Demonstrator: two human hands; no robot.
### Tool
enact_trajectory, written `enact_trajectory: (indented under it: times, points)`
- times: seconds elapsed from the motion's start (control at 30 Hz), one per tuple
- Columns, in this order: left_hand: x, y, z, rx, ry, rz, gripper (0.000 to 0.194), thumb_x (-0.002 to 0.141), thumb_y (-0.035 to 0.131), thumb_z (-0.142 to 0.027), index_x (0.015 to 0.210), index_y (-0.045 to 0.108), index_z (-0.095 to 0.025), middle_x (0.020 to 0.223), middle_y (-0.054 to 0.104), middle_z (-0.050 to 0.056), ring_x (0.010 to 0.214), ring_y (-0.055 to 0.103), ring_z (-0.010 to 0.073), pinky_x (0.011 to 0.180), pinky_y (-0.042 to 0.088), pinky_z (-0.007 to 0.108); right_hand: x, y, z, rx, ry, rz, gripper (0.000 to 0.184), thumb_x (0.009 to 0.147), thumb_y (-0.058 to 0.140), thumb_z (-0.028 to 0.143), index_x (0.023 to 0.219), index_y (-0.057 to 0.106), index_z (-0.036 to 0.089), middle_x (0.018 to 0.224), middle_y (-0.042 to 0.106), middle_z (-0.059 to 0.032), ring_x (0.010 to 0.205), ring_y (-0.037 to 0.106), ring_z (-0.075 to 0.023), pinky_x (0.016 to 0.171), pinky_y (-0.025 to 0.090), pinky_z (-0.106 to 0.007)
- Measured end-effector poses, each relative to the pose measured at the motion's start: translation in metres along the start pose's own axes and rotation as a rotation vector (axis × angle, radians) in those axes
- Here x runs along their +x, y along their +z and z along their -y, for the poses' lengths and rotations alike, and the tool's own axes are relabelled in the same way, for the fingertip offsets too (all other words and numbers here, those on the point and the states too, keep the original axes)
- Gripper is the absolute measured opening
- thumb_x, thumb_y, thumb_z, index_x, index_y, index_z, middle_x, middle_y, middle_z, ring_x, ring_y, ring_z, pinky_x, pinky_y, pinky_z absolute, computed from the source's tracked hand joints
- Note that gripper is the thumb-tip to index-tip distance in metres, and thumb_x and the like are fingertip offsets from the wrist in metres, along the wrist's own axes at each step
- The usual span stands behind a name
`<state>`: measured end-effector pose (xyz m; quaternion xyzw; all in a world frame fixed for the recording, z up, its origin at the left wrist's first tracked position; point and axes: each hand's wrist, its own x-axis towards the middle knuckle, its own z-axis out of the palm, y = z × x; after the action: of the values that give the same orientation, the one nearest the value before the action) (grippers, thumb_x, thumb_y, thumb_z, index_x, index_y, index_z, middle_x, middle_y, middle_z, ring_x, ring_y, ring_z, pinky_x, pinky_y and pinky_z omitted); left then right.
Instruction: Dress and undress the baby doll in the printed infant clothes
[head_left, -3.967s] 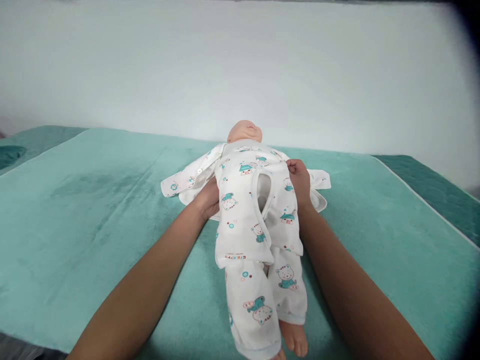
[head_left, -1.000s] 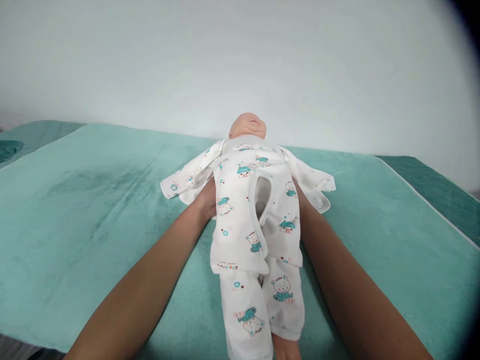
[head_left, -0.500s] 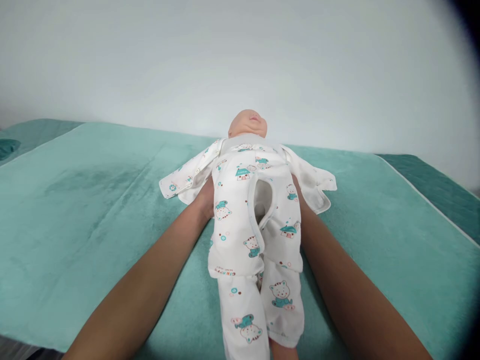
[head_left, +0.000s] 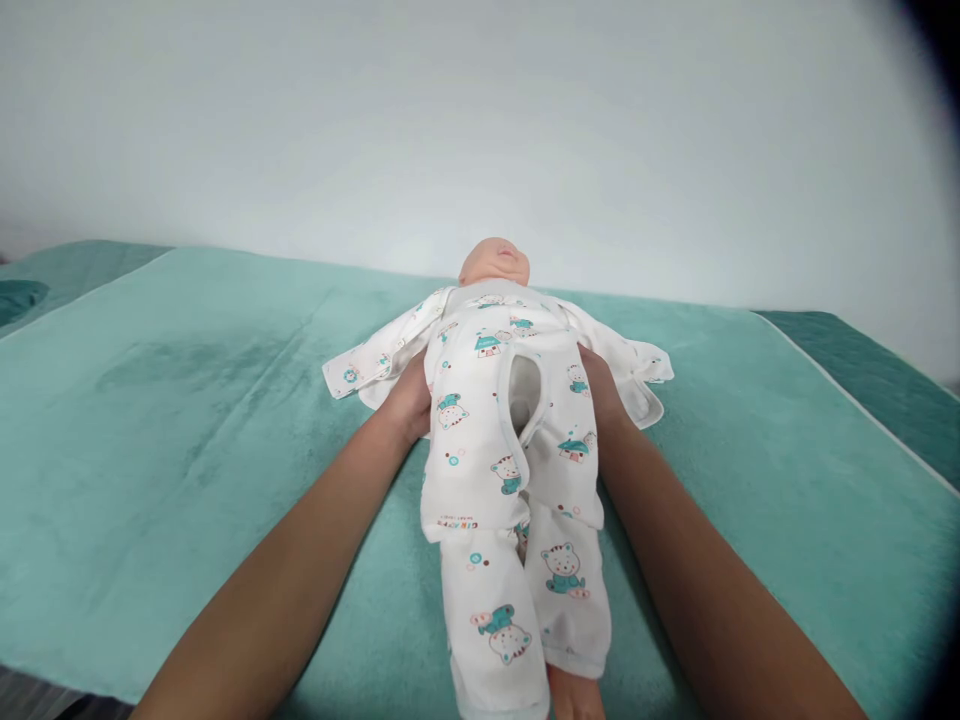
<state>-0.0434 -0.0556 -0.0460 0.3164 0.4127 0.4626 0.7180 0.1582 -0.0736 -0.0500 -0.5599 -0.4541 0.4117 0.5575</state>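
Note:
A baby doll (head_left: 495,262) lies face up, head toward the wall and legs toward me. It wears a white printed one-piece (head_left: 480,440) with an opening at the crotch. Over this suit's shoulders spreads a white printed jacket (head_left: 375,360), its sleeves reaching out to both sides. My left hand (head_left: 411,395) holds the doll by its left-hand side in view, fingers hidden beneath the body. On the opposite side my right hand (head_left: 601,392) grips it likewise, its fingers also out of sight. One bare doll foot (head_left: 576,697) sticks out at the bottom.
A light teal plush cover (head_left: 187,450) spreads under the doll. Darker teal fabric (head_left: 870,365) shows at the right, and more lies at the far left. A pale wall (head_left: 480,120) rises behind. Dark floor (head_left: 37,692) shows at the lower left corner.
The doll's head sits slightly lower and looks a little smaller. Its legs have shifted slightly up in view, so more of the bare foot shows. Both hands remain at its sides.

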Motion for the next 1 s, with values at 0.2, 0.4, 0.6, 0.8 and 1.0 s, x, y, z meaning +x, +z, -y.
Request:
enact_trajectory:
  times: [0.2, 0.4, 0.6, 0.8, 1.0]
  points:
    - [-0.002, -0.020, -0.012, 0.090, 0.159, 0.041, 0.028, 0.061, 0.067, -0.008, 0.087, 0.074, -0.014, 0.068, 0.070, 0.002, 0.060, 0.062, 0.0151, 0.066, 0.053, 0.029, -0.005, 0.002, 0.001, 0.149, 0.094, -0.072, 0.019, 0.064, 0.064, 0.032, 0.081, 0.068, 0.022, 0.072, 0.071, -0.0021, 0.073, 0.066, -0.0241, 0.068, 0.052, -0.038]
    - [-0.007, -0.027, -0.011, 0.378, 0.410, -0.200, 0.021, 0.071, 0.069, -0.023, 0.090, 0.076, -0.018, 0.079, 0.073, 0.004, 0.076, 0.065, 0.0191, 0.074, 0.050, 0.029, 0.003, -0.001, -0.007, 0.055, -0.033, -0.274, 0.018, 0.071, 0.063, 0.028, 0.087, 0.070, 0.022, 0.074, 0.070, -0.0007, 0.068, 0.061, -0.0191, 0.068, 0.050, -0.034]
    - [0.007, -0.019, -0.019, 0.830, 0.856, -0.315, 0.020, 0.088, 0.057, -0.032, 0.096, 0.074, -0.024, 0.109, 0.071, 0.006, 0.112, 0.058, 0.0222, 0.106, 0.038, 0.034, 0.017, 0.000, -0.003, -0.207, -0.372, -0.329, 0.017, 0.083, 0.061, 0.034, 0.091, 0.070, 0.022, 0.090, 0.071, -0.0036, 0.084, 0.063, -0.0198, 0.083, 0.049, -0.036]
    - [0.023, -0.019, -0.040, 0.806, 0.728, -0.041, 0.017, 0.086, 0.061, -0.036, 0.089, 0.069, -0.021, 0.126, 0.066, 0.007, 0.118, 0.056, 0.0218, 0.106, 0.037, 0.032, 0.044, 0.004, 0.009, -0.117, -0.420, 0.102, 0.017, 0.082, 0.067, 0.037, 0.090, 0.069, 0.022, 0.118, 0.070, -0.0050, 0.111, 0.061, -0.0215, 0.098, 0.043, -0.037]
    - [0.027, -0.022, -0.063, 0.803, 0.486, 0.149, 0.021, 0.079, 0.070, -0.037, 0.074, 0.062, -0.019, 0.131, 0.063, 0.006, 0.115, 0.057, 0.0228, 0.098, 0.040, 0.035, 0.059, -0.002, 0.021, -0.131, -0.273, 0.456, 0.029, 0.081, 0.070, 0.047, 0.075, 0.062, 0.020, 0.138, 0.061, -0.0053, 0.110, 0.060, -0.0233, 0.091, 0.044, -0.036]
